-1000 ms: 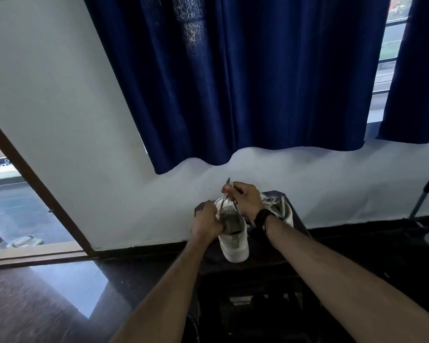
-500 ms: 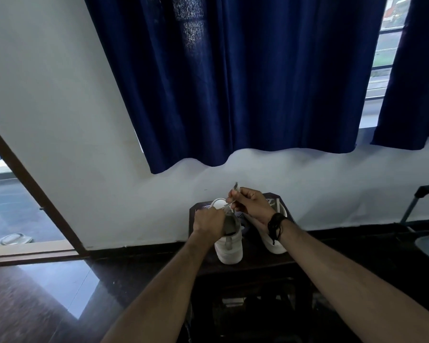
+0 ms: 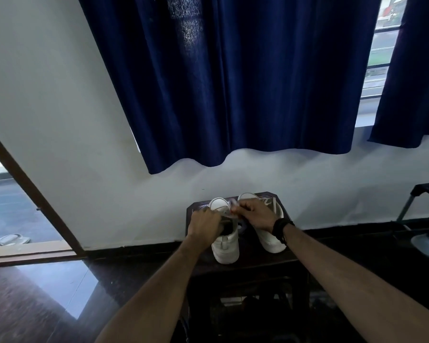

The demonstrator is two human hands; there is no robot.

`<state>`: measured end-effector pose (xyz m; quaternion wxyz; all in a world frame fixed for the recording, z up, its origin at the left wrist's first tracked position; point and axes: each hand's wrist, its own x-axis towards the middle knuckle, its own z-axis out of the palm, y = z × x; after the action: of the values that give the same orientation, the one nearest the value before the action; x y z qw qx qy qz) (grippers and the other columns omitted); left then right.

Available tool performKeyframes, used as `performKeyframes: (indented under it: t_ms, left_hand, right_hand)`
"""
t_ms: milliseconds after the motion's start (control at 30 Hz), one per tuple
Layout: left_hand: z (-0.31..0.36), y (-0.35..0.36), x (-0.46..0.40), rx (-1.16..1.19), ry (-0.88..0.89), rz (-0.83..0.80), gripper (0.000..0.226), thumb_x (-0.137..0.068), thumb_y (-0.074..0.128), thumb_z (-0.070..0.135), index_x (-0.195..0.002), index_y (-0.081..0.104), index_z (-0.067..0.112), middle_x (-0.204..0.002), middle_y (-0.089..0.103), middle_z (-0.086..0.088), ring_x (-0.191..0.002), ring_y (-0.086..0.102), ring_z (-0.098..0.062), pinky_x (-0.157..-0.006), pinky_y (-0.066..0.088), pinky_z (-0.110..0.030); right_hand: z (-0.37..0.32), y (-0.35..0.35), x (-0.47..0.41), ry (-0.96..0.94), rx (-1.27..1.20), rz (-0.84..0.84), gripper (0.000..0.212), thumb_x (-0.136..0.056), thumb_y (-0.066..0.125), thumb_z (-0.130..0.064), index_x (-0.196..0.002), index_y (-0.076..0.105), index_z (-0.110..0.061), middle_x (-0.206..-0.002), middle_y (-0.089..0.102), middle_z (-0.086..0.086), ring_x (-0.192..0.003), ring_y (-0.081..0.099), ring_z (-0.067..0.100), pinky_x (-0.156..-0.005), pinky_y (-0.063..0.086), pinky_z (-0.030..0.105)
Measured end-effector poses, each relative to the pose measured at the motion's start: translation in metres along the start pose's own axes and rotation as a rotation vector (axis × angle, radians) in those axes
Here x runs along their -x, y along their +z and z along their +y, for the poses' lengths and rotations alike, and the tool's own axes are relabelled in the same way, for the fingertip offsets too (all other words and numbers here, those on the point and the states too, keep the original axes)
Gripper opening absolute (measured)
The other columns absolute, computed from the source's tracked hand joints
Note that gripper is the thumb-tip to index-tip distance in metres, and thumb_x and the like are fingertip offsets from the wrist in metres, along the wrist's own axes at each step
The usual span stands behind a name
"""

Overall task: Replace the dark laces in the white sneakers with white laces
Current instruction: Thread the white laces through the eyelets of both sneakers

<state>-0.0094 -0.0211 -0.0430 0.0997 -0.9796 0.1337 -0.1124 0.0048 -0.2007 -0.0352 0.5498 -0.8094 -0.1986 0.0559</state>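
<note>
So there are 2 white sneakers on a small dark table (image 3: 292, 253) pushed up against the wall, heels toward the camera. The left sneaker (image 3: 226, 246) is the one being handled, the right sneaker (image 3: 270, 237) sits just beside it, nearly touching.

Left hand (image 3: 204, 225) is curled over the top of the left sneaker around the collar and tongue area, gripping the shoe. Right hand (image 3: 254, 214) is bunched up right next to it, over the gap between the 2 shoes, fingers pinching a thin greyish lace (image 3: 227, 215) that runs across toward the left hand. Honestly too blurry to say which eyelet it goes through. There's a black wristband (image 3: 281, 227) on the right wrist.

The right sneaker has pale laces (image 3: 270, 203) lying loose near its toe end.

Behind it all is a white wall (image 3: 60, 120) with a navy curtain (image 3: 233, 82) hanging down, and a glossy dark floor (image 3: 35, 305) below.
</note>
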Motion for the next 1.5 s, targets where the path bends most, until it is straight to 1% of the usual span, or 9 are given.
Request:
performKeyframes:
  t_ms: [200,367,600,767,967,1067,1267,1367,1500]
  left_hand:
    - [-0.003,0.008,0.014,0.162,-0.013,0.046,0.029,-0.097,0.046,0.026,-0.114,0.067,0.014,-0.124,0.064,-0.003,-0.122,0.051,-0.025,-0.086,0.047,-0.037]
    - [-0.008,-0.004,0.015,0.214,-0.026,0.056,0.024,-0.09,0.052,0.021,-0.107,0.069,0.018,-0.113,0.067,-0.003,-0.107,0.062,-0.027,-0.075,0.046,-0.033]
    - [-0.02,0.003,0.007,0.336,-0.059,0.03,0.021,-0.074,0.059,0.018,-0.092,0.069,0.018,-0.102,0.066,0.0,-0.094,0.064,-0.029,-0.066,0.047,-0.034]
    - [-0.026,0.002,0.001,0.496,-0.093,0.021,0.017,-0.068,0.058,0.008,-0.084,0.063,0.009,-0.094,0.068,-0.006,-0.089,0.063,-0.03,-0.062,0.038,-0.027]
    - [-0.036,0.006,0.003,0.786,-0.187,0.09,0.021,-0.072,0.062,0.004,-0.076,0.074,0.021,-0.075,0.069,0.01,-0.067,0.056,0.001,-0.063,0.038,-0.013]
    - [-0.033,0.006,0.008,0.867,-0.261,0.113,0.019,-0.075,0.063,0.011,-0.087,0.07,0.024,-0.078,0.068,0.009,-0.069,0.057,-0.002,-0.065,0.043,-0.018]
    - [-0.033,0.016,0.014,0.809,-0.211,0.044,0.045,-0.074,0.052,0.011,-0.104,0.073,0.038,-0.08,0.065,0.009,-0.081,0.061,-0.013,-0.071,0.049,-0.024]
    - [-0.028,0.017,0.02,0.849,-0.201,0.067,0.028,-0.085,0.062,0.028,-0.107,0.07,0.042,-0.074,0.058,0.016,-0.076,0.062,-0.009,-0.066,0.046,-0.02]
    - [-0.02,0.025,0.03,0.723,-0.143,0.096,0.042,-0.084,0.062,0.05,-0.124,0.057,0.042,-0.118,0.059,0.011,-0.106,0.057,-0.01,-0.083,0.052,-0.03]
  right_hand:
    - [-0.006,0.014,-0.008,-0.143,0.747,-0.291,0.019,-0.094,0.054,-0.014,-0.08,0.066,-0.015,-0.088,0.069,0.011,-0.084,0.06,0.026,-0.073,0.041,0.029]
    - [-0.018,0.036,-0.024,-0.109,1.033,-0.259,0.023,-0.091,0.053,-0.016,-0.105,0.069,-0.006,-0.108,0.067,0.015,-0.102,0.063,0.031,-0.084,0.051,0.036]
    - [-0.012,0.068,-0.029,-0.027,1.072,-0.229,0.033,-0.103,0.035,-0.016,-0.123,0.057,-0.003,-0.128,0.059,0.016,-0.119,0.057,0.031,-0.095,0.043,0.037]
    - [-0.017,0.073,-0.029,-0.048,1.126,-0.128,0.029,-0.097,0.04,-0.008,-0.114,0.063,-0.002,-0.118,0.064,0.018,-0.109,0.062,0.034,-0.087,0.049,0.04]
    - [-0.014,0.067,-0.03,0.043,1.074,-0.35,0.027,-0.092,0.045,0.001,-0.115,0.057,0.003,-0.12,0.062,0.023,-0.111,0.06,0.038,-0.085,0.047,0.039]
    - [-0.02,0.066,-0.028,0.058,1.069,-0.427,0.027,-0.09,0.049,0.001,-0.115,0.06,0.003,-0.125,0.06,0.022,-0.116,0.056,0.037,-0.092,0.044,0.037]
    - [-0.022,0.064,-0.01,-0.136,1.056,-0.021,0.023,-0.089,0.048,-0.017,-0.103,0.066,-0.013,-0.102,0.067,0.011,-0.097,0.064,0.032,-0.067,0.045,0.033]
    - [-0.009,0.055,-0.004,-0.247,1.021,0.193,0.023,-0.082,0.046,-0.019,-0.095,0.065,-0.017,-0.098,0.061,0.005,-0.097,0.058,0.028,-0.068,0.053,0.038]
    - [0.006,0.049,0.001,0.008,0.813,0.187,0.033,-0.084,0.052,-0.026,-0.116,0.06,-0.025,-0.113,0.054,0.006,-0.1,0.06,0.032,-0.08,0.052,0.042]
